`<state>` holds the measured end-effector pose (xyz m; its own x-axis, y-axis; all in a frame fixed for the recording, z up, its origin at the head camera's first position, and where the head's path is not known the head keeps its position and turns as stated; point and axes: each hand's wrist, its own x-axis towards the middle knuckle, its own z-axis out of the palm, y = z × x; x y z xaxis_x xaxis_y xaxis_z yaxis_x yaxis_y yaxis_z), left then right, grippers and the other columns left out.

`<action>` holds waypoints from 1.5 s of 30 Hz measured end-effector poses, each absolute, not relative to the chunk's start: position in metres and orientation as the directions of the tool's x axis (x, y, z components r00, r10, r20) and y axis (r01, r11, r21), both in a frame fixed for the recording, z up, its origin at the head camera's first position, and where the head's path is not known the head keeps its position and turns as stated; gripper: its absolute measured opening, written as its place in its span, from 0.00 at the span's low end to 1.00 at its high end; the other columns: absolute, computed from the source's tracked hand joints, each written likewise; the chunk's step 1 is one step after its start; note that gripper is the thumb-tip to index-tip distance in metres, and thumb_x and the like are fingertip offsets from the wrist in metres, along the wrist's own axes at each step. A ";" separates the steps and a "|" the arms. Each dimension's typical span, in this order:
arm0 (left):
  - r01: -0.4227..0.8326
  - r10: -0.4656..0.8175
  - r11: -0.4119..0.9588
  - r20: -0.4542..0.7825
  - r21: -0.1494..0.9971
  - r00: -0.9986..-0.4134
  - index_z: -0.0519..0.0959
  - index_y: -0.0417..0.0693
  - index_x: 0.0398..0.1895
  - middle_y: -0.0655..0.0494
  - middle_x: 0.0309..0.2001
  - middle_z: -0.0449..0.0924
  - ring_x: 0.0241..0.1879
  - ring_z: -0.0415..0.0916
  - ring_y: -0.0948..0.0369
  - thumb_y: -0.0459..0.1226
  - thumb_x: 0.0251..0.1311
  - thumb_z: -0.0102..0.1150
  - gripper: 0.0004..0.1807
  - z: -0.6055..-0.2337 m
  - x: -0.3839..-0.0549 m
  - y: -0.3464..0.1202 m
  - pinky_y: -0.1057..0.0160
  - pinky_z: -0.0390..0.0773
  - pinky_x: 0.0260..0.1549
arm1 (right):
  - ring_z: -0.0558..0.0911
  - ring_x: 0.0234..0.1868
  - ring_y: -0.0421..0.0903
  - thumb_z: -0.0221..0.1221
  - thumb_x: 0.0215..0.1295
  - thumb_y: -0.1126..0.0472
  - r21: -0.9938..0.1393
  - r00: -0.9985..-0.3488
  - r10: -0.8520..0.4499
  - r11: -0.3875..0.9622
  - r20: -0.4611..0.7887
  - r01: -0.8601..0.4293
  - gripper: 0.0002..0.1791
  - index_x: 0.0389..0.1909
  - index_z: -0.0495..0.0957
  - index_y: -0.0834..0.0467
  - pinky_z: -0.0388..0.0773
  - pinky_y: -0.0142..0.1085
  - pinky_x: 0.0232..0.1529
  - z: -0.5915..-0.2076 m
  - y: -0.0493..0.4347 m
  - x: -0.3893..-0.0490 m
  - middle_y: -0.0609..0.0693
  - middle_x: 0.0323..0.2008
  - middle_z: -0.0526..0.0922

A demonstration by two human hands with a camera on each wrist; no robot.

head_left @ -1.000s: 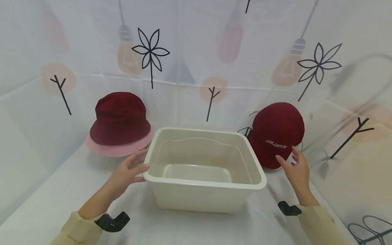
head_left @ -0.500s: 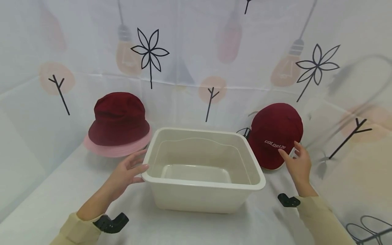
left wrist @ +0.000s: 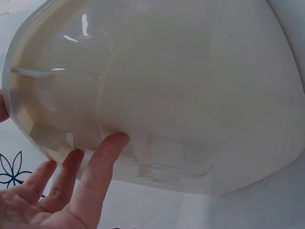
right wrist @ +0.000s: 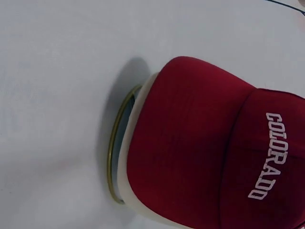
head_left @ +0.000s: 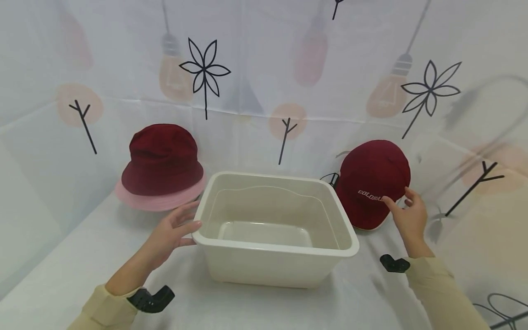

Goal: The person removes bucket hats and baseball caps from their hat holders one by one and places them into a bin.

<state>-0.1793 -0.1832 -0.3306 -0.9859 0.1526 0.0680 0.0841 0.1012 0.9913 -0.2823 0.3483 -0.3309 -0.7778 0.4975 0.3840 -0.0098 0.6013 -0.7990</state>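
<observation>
A cream plastic basin (head_left: pixel 272 263) stands in the middle of the white table. My left hand (head_left: pixel 167 238) grips its left rim, thumb on top; in the left wrist view several fingers (left wrist: pixel 95 176) press the outer wall below the rim. To the right, a dark red baseball cap (head_left: pixel 371 169) lettered "COLORADO" rests tilted, brim towards me. My right hand (head_left: pixel 412 220) is beside it, fingers parted, and its fingertips overlap the cap's right side. The right wrist view shows the cap's brim (right wrist: pixel 190 138) up close, but not the hand.
A dark red bucket hat (head_left: pixel 162 160) with a pink brim (head_left: pixel 165 201) stands at the back left. Under the cap is a pale brim edge and a brass-coloured ring (right wrist: pixel 112 152). A printed white curtain (head_left: pixel 247 59) hangs behind; thin dark wire loops (head_left: pixel 505 311) lie front right.
My right hand has moved up and to the right along the cap's right side. The left hand, the basin and both hats stay where they were.
</observation>
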 end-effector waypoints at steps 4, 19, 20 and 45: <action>0.082 0.150 0.100 0.066 0.992 -0.986 0.55 0.46 0.70 0.37 0.64 0.59 0.60 0.62 0.42 0.38 0.61 0.57 0.35 -0.331 -0.180 -0.184 0.52 0.78 0.43 | 0.65 0.62 0.58 0.61 0.60 0.50 -0.807 -0.787 0.496 0.590 0.367 -0.005 0.40 0.69 0.57 0.60 0.64 0.50 0.60 -0.328 0.352 -0.288 0.58 0.65 0.63; 0.060 0.132 0.100 0.046 0.993 -0.990 0.56 0.47 0.69 0.37 0.65 0.58 0.60 0.62 0.42 0.39 0.61 0.58 0.35 -0.330 -0.180 -0.183 0.52 0.78 0.44 | 0.59 0.65 0.62 0.56 0.62 0.48 -0.808 -0.847 0.431 0.589 0.312 0.002 0.43 0.72 0.48 0.60 0.60 0.52 0.62 -0.316 0.367 -0.303 0.62 0.68 0.54; 0.060 0.131 0.099 0.046 0.993 -0.990 0.56 0.47 0.69 0.37 0.65 0.58 0.60 0.62 0.42 0.39 0.61 0.58 0.35 -0.331 -0.180 -0.183 0.52 0.78 0.44 | 0.58 0.65 0.63 0.56 0.62 0.48 -0.809 -0.857 0.416 0.588 0.305 -0.002 0.44 0.72 0.46 0.60 0.60 0.53 0.62 -0.315 0.368 -0.304 0.62 0.69 0.53; 0.079 0.144 0.079 0.067 0.994 -0.987 0.56 0.46 0.69 0.37 0.64 0.59 0.60 0.62 0.42 0.38 0.61 0.58 0.35 -0.336 -0.183 -0.185 0.51 0.78 0.43 | 0.75 0.29 0.31 0.45 0.69 0.69 -0.973 -0.923 0.309 0.099 0.229 -0.208 0.05 0.38 0.61 0.55 0.80 0.30 0.23 -0.303 0.385 -0.307 0.48 0.40 0.61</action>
<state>-0.1831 -0.1850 -0.3356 -0.9873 0.1437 0.0672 0.0791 0.0788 0.9937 -0.3074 0.3845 -0.3026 -0.9232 0.3089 0.2286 -0.2078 0.0991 -0.9731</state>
